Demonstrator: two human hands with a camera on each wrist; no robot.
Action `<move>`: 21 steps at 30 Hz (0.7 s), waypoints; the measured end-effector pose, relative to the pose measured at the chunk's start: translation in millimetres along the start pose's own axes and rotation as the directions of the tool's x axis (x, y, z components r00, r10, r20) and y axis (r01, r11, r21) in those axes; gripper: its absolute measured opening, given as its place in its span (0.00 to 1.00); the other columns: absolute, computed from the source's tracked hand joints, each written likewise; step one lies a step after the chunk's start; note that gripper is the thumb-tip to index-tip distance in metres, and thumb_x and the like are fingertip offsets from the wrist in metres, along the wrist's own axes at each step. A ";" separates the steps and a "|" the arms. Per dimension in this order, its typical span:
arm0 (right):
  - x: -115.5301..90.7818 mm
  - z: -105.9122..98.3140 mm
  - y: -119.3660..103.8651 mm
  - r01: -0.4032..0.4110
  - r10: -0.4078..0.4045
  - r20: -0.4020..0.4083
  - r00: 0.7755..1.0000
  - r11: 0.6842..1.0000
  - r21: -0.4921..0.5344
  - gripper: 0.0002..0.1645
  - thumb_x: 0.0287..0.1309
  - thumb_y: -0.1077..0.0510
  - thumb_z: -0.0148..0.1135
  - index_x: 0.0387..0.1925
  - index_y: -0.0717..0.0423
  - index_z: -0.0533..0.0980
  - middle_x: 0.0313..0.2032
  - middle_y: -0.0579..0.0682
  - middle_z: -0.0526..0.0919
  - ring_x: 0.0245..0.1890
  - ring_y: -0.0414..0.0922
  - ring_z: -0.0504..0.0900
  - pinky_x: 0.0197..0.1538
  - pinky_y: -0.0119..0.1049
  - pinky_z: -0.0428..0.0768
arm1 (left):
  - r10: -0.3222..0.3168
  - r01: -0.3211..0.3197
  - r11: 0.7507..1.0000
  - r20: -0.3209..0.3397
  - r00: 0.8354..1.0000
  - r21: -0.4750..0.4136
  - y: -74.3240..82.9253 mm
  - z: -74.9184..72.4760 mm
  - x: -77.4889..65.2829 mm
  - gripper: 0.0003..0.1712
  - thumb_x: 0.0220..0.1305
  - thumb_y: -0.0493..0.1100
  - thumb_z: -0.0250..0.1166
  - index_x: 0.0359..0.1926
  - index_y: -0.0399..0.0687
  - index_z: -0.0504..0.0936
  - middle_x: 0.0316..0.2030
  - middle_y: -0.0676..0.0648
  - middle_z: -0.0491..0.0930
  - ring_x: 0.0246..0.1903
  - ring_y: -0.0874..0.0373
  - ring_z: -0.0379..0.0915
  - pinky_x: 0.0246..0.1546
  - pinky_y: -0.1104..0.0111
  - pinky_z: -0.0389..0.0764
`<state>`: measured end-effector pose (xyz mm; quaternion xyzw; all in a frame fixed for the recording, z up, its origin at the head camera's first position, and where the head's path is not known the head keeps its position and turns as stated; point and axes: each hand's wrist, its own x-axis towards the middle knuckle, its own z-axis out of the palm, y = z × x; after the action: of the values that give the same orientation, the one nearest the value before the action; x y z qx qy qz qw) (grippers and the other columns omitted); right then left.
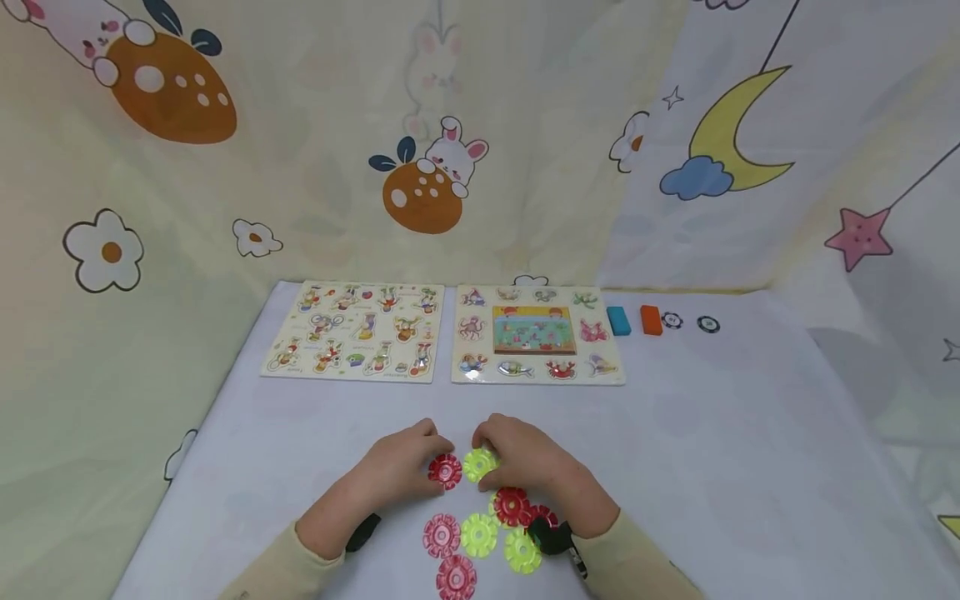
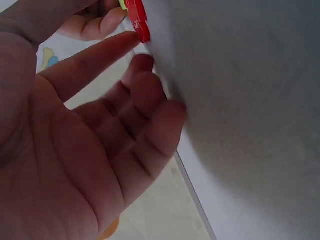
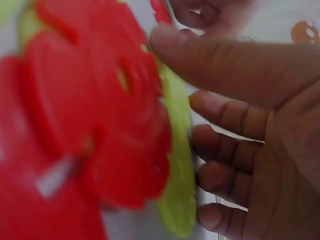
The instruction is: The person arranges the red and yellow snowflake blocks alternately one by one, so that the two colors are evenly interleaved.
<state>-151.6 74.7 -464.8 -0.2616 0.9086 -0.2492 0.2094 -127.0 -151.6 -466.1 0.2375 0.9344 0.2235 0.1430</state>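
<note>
In the head view my left hand (image 1: 401,465) pinches a red flower-shaped disc (image 1: 446,472) by its left side. The same red disc (image 2: 137,20) is at a fingertip in the left wrist view, seen edge-on, while the other fingers bend loosely. My right hand (image 1: 528,454) holds a yellow-green flower-shaped disc (image 1: 478,463) between thumb and fingers, close beside the red one. Below the right hand lie red discs (image 1: 512,506), overlapping a yellow-green one. They loom large and blurred in the right wrist view, partly hiding what the right fingertips (image 3: 207,137) touch.
Nearer me lie pink-red discs (image 1: 441,535) and yellow-green discs (image 1: 478,534). Two picture puzzle boards (image 1: 442,333) stand at the back of the white table (image 1: 712,467). Right of them are a blue block (image 1: 618,321), an orange block (image 1: 651,320) and two round chips (image 1: 708,324).
</note>
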 end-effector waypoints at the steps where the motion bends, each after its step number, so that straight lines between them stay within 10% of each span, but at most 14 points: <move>1: -0.2 1.7 -0.8 0.002 -0.002 -0.008 1.000 1.000 -0.021 0.29 0.38 0.44 0.77 0.44 0.45 0.75 0.36 0.37 0.72 0.35 0.36 0.70 0.43 0.34 0.74 | 0.012 -0.012 1.000 -0.007 1.000 0.008 0.5 1.0 -0.5 0.27 0.45 0.50 0.76 0.49 0.52 0.82 0.34 0.57 0.69 0.28 0.65 0.65 0.26 0.73 0.69; 21: -5.3 7.3 -17.0 -0.059 0.048 -0.056 0.997 0.975 -0.214 0.32 0.35 0.41 0.77 0.47 0.37 0.78 0.36 0.35 0.79 0.36 0.36 0.73 0.46 0.46 0.70 | 0.000 0.000 1.000 0.019 1.000 -0.017 5.6 10.3 0.4 0.24 0.42 0.46 0.74 0.43 0.52 0.76 0.32 0.58 0.70 0.29 0.65 0.66 0.29 0.72 0.71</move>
<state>-137.4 62.7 -459.7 -0.2518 0.9420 -0.1501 0.1636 -121.4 -143.5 -472.3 0.2384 0.9312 0.2290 0.1539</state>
